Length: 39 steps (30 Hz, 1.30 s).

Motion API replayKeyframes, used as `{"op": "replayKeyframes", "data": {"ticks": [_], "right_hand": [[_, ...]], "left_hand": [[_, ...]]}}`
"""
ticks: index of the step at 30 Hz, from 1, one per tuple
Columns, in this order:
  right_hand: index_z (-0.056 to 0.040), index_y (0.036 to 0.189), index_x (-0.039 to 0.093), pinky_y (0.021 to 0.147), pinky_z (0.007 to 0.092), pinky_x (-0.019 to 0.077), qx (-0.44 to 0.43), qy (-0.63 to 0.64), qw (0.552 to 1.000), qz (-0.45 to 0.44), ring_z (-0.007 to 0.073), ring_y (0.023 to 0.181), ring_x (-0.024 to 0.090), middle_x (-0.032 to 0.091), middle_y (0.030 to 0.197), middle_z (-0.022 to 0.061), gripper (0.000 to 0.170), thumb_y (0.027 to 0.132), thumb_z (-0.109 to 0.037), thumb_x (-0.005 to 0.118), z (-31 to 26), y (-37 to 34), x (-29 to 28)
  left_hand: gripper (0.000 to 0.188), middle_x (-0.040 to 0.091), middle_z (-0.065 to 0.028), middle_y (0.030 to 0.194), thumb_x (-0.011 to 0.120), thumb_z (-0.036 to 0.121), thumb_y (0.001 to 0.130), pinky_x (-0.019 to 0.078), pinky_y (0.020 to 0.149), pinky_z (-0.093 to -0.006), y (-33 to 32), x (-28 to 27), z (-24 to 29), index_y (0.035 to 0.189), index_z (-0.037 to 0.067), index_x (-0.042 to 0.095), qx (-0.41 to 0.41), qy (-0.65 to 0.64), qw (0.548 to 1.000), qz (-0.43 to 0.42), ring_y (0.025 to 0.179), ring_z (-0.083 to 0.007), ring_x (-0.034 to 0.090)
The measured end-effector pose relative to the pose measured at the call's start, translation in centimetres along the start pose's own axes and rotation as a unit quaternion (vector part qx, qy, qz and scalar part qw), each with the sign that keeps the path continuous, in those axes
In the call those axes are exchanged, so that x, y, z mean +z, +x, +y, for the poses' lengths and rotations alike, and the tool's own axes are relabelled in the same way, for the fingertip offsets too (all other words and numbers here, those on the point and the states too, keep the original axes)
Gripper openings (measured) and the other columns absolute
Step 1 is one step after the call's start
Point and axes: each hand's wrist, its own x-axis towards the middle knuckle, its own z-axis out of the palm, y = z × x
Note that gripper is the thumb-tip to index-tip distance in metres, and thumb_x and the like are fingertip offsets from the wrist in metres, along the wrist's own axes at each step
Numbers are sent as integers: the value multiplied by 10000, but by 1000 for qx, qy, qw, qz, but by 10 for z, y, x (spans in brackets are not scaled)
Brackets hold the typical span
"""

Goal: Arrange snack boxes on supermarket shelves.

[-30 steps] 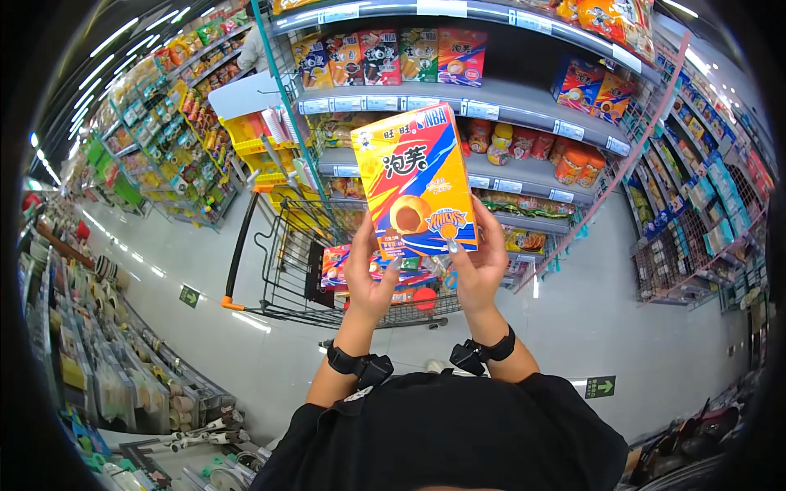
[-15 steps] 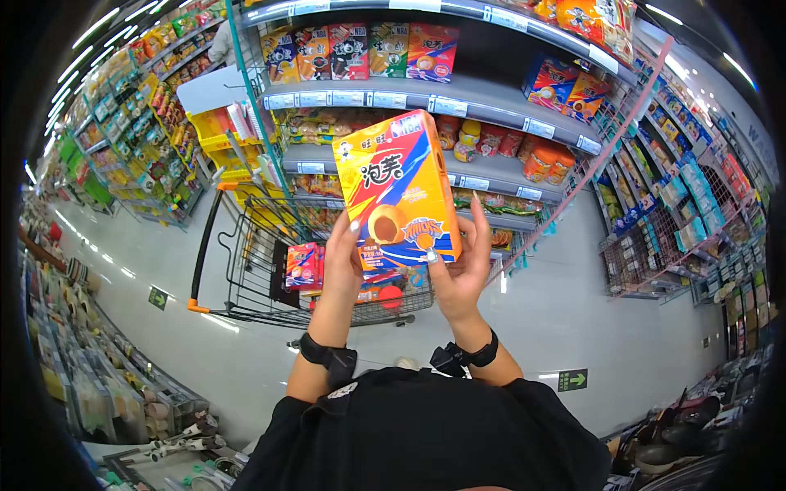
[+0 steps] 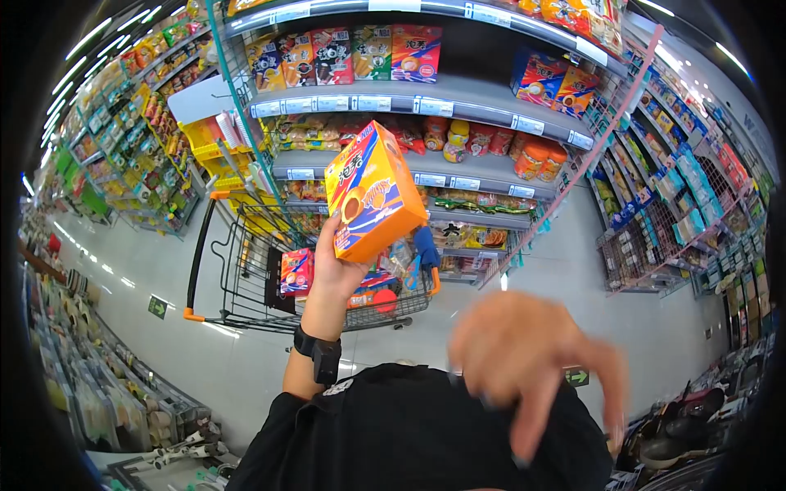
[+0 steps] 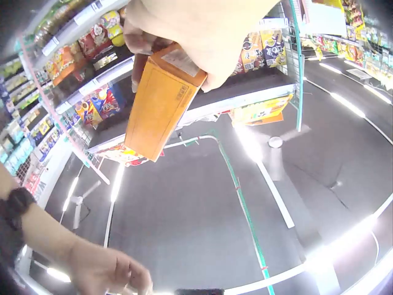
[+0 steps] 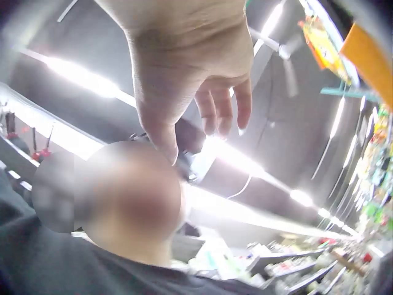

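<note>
A yellow, red and blue snack box (image 3: 370, 196) with a picture of a cream puff is tilted in front of the shelves. My left hand (image 3: 334, 266) grips it by the lower left part, its orange side turned to the right. In the left wrist view the orange side of the box (image 4: 161, 104) shows below the left hand (image 4: 190, 31). Blurred and apart from the box, my right hand (image 3: 532, 348) is raised close to the head camera. Its fingers hang loosely bent with nothing between them, as the right hand (image 5: 196, 67) also shows in the right wrist view.
A black wire shopping cart with a handle (image 3: 201, 258) stands in front, holding several packages including a red box (image 3: 296, 272). Behind it, a shelf (image 3: 344, 105) carries similar boxes (image 3: 416, 53), and jars (image 3: 540, 159) stand lower. Display racks flank the aisle floor (image 3: 565, 237).
The right hand has let go of the box and come back toward the head. The left hand alone now holds the box, which has turned to show its right side.
</note>
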Motion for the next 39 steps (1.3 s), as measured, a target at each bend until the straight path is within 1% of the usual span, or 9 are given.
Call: {"op": "replayKeyframes", "data": {"ticks": [2, 9, 12, 15, 19, 26, 28, 29, 39], "right_hand": [[-263, 1187, 451, 515, 333, 462, -92, 88, 984, -126, 254, 670, 592, 587, 805, 90, 475, 798, -174, 709, -13, 13, 6], [-187, 981, 545, 512, 294, 438, -178, -64, 965, -179, 170, 515, 490, 576, 752, 108, 112, 887, -128, 557, -2, -1, 14], [-112, 886, 652, 621, 409, 469, 26, -203, 938, -279, 308, 703, 586, 609, 866, 105, 256, 747, -314, 727, -16, 10, -8], [-126, 1103, 609, 891, 472, 396, 93, -502, 851, -123, 375, 1051, 493, 511, 1161, 186, 480, 729, -416, 690, 22, -7, -36], [-140, 1284, 495, 1026, 498, 297, 220, -492, 842, -38, 435, 1305, 289, 260, 1419, 261, 713, 703, -517, 667, 58, -26, -68], [-125, 1313, 432, 1075, 484, 237, 223, -414, 882, 2, 418, 1368, 190, 160, 1469, 265, 830, 604, -398, 767, 77, -51, -77], [-118, 1302, 419, 1080, 471, 241, 249, -396, 883, 26, 402, 1367, 202, 162, 1475, 255, 836, 584, -336, 788, 77, -55, -80], [-113, 1299, 415, 1078, 466, 246, 258, -393, 882, 32, 395, 1365, 212, 168, 1476, 248, 838, 588, -355, 788, 77, -55, -80], [-76, 1296, 399, 1055, 428, 298, 292, -316, 899, 85, 337, 1305, 336, 240, 1449, 228, 820, 646, -401, 776, 79, -57, -75]], "left_hand": [[422, 621, -60, 1119, 490, 384, 896, 522, 742, -359, 4, -9, 2, 1220, 113, 496, -13, -45, 998, -42, 1010, -206, 609], [475, 573, -132, 1208, 477, 363, 906, 472, 908, -407, 6, 13, 3, 1269, 57, 458, 79, 20, 997, 14, 1092, -259, 571], [487, 576, -133, 1203, 480, 379, 904, 491, 878, -404, 6, 16, 2, 1267, 54, 458, 83, 29, 996, 15, 1075, -252, 581], [501, 577, -137, 1199, 484, 391, 902, 502, 857, -400, 3, 28, 1, 1263, 44, 460, 78, 42, 996, 8, 1051, -248, 594], [491, 570, -144, 1208, 486, 352, 917, 490, 890, -405, 0, 27, 4, 1275, 19, 439, 78, 53, 995, -20, 1069, -249, 590], [557, 557, -145, 1232, 461, 443, 929, 491, 898, -382, -4, 42, 3, 1290, 21, 428, 98, 99, 989, -50, 1089, -225, 580], [616, 607, -135, 1145, 382, 557, 919, 546, 722, -369, -5, 50, 0, 1277, 60, 452, 73, 80, 994, -10, 953, -222, 640], [687, 659, -117, 979, 298, 652, 893, 508, 510, -329, 5, 27, 5, 1236, 88, 489, 3, 57, 985, -164, 734, -212, 662], [750, 666, -80, 875, 270, 728, 848, 448, 438, -287, 1, 35, -9, 1195, 116, 529, 8, 125, 990, -61, 601, -196, 614]]}}
